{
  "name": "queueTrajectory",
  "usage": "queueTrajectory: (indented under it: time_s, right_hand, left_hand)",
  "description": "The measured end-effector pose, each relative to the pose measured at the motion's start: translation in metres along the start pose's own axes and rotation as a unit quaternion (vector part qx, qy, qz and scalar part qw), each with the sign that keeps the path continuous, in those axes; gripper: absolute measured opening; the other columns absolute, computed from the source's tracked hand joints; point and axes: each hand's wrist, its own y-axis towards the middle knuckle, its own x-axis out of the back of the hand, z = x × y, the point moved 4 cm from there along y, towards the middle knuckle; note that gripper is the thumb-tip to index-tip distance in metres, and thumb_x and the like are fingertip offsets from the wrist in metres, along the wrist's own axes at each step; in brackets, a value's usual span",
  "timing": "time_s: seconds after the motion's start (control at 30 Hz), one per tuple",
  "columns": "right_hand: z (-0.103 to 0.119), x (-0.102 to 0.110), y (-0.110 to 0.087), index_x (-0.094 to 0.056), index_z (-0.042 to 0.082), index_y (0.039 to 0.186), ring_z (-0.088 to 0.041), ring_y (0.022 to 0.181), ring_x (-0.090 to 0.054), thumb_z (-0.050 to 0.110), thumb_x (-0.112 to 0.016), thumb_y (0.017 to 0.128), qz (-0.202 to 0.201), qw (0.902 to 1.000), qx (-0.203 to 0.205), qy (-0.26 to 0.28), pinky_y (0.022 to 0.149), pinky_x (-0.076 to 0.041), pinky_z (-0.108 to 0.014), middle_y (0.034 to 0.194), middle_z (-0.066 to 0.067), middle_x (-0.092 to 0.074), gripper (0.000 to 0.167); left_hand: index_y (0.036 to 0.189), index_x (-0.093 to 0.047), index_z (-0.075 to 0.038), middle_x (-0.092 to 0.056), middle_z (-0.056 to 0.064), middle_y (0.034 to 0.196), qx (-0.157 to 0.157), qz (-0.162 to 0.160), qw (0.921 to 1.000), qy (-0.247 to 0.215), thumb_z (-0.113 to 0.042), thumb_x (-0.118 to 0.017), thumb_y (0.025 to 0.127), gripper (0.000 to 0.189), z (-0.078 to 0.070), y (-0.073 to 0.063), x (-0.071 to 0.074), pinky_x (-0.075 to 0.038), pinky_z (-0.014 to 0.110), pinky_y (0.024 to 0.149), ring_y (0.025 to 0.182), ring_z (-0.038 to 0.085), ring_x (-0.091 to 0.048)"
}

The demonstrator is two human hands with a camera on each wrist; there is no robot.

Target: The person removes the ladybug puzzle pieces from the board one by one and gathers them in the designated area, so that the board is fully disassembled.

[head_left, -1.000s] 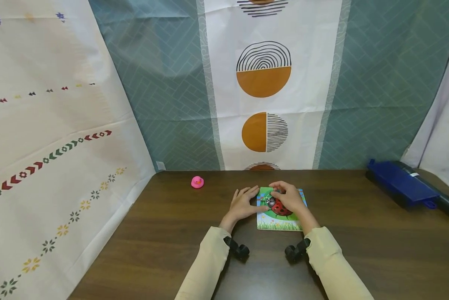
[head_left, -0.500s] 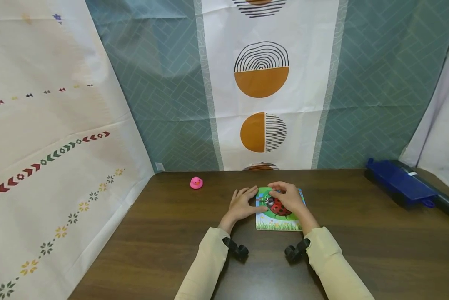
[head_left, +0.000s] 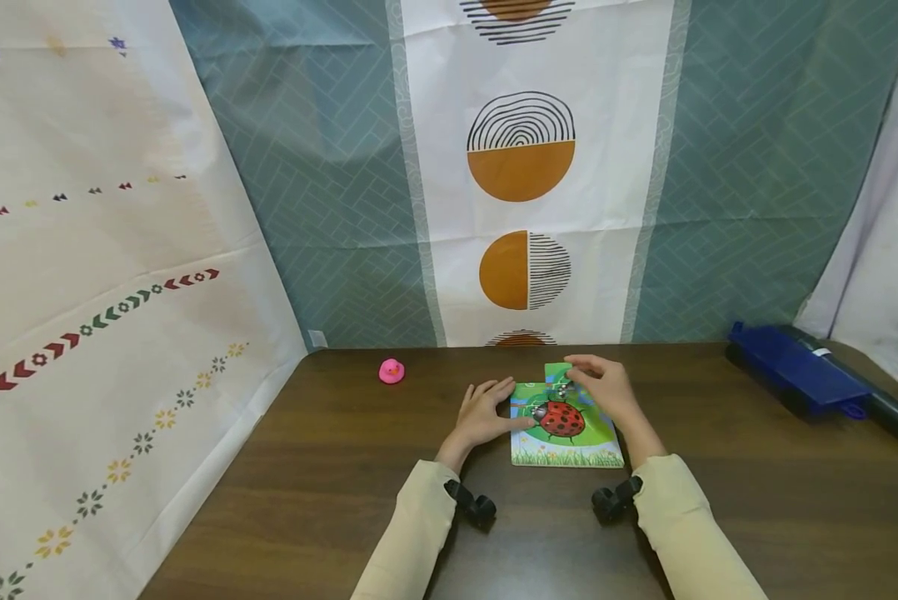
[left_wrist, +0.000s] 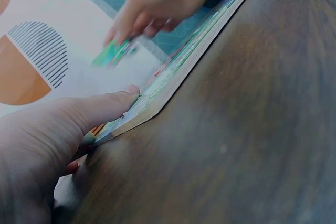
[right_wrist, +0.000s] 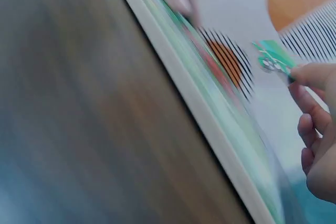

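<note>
A square ladybug jigsaw puzzle [head_left: 569,457] lies flat on the dark wooden table, with a red spotted ladybug on green and grass along its near edge. My left hand [head_left: 482,417] rests at its left side, thumb on top of the board and the other fingers stretched out past its edge. My right hand [head_left: 605,385] pinches a small green puzzle piece [right_wrist: 276,56] between thumb and fingertips, raised above the board's far part. White and dark markings show on that piece. In the left wrist view the held piece [left_wrist: 111,53] is blurred.
A pink rubber duck [head_left: 391,372] stands at the back left of the table [head_left: 329,483]. At the back right lies a blue dustpan [head_left: 801,367] beside a dark cylindrical object [head_left: 895,414]. Patterned cloths [head_left: 329,167] hang behind and to the sides.
My right hand has moved up and to the right, lifting the green puzzle piece clear of the board. My left hand has stayed at the board's left side. The head view has tilted slightly.
</note>
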Motion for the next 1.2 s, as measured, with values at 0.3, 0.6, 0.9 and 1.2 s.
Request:
queueTrajectory:
  time_s: [0.3, 0.6, 0.9, 1.2]
  right_hand:
    - [-0.032, 0.067, -0.011, -0.057, 0.004, 0.136, 0.011, 0.087, -0.046, 0.037, -0.058, 0.098, -0.033, 0.9976, -0.062, -0.001, 0.097, -0.045, -0.042, 0.092, 0.027, -0.054, 0.050]
    - [-0.050, 0.093, -0.016, -0.054, 0.001, 0.137, 0.008, 0.089, -0.046, 0.037, -0.056, 0.098, -0.038, 0.9963, -0.074, -0.021, 0.099, -0.044, -0.047, 0.091, 0.026, -0.055, 0.053]
    - [-0.051, 0.088, -0.014, -0.063, -0.001, 0.127, -0.039, 0.106, -0.060, 0.023, -0.057, 0.098, -0.041, 0.9886, -0.021, -0.143, 0.084, -0.049, -0.044, 0.115, -0.026, -0.066, 0.038]
    - [-0.052, 0.086, -0.017, -0.068, 0.000, 0.117, -0.036, 0.096, -0.057, 0.018, -0.061, 0.095, -0.062, 0.9754, -0.009, -0.211, 0.073, -0.042, -0.036, 0.102, -0.021, -0.063, 0.030]
  left_hand:
    - [0.149, -0.041, -0.012, -0.037, 0.001, 0.158, -0.002, -0.003, 0.9999, -0.012, -0.042, -0.074, 0.084, 0.079, 0.002, -0.003, -0.001, -0.006, 0.055, 0.124, 0.147, 0.028, -0.029]
    - [0.149, -0.042, -0.011, -0.037, 0.002, 0.158, -0.005, -0.004, 0.9998, -0.020, -0.042, -0.073, 0.085, 0.078, 0.002, 0.000, -0.002, -0.006, 0.055, 0.124, 0.147, 0.029, -0.030]
    - [0.149, -0.042, -0.011, -0.038, 0.002, 0.158, -0.009, -0.006, 0.9998, -0.017, -0.043, -0.074, 0.084, 0.078, 0.002, 0.002, -0.002, -0.006, 0.056, 0.124, 0.147, 0.029, -0.030]
    - [0.149, -0.041, -0.010, -0.037, 0.003, 0.158, -0.011, -0.003, 0.9998, -0.015, -0.042, -0.073, 0.085, 0.078, 0.003, 0.001, -0.003, -0.006, 0.057, 0.124, 0.147, 0.030, -0.030]
